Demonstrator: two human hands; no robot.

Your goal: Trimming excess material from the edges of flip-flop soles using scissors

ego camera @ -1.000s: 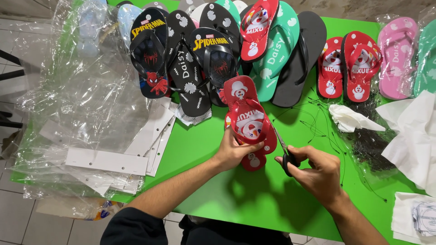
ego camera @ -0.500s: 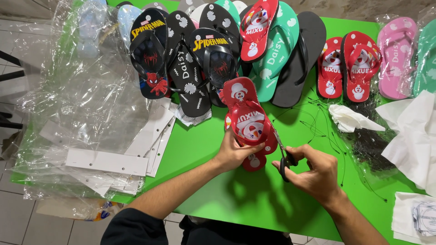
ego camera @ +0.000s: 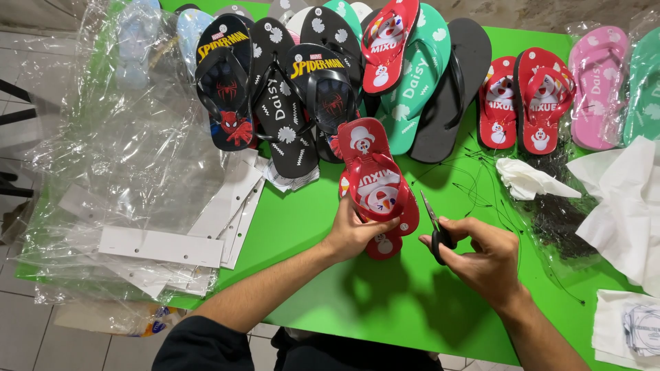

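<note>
Near the middle of the green table (ego camera: 412, 302), the left hand (ego camera: 354, 233) gripped a stacked pair of red snowman flip-flops (ego camera: 375, 185), steadying it from the heel end. At three o'clock of the pair, the right hand (ego camera: 481, 257) held small black scissors (ego camera: 436, 230), blades nearly closed, tips angled toward the straps. More sandals lay at twelve o'clock.

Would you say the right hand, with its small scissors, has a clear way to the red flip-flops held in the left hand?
Probably yes: the right hand holds the scissors just beside the red flip-flops gripped by the left hand, with only bare green table between.
</note>
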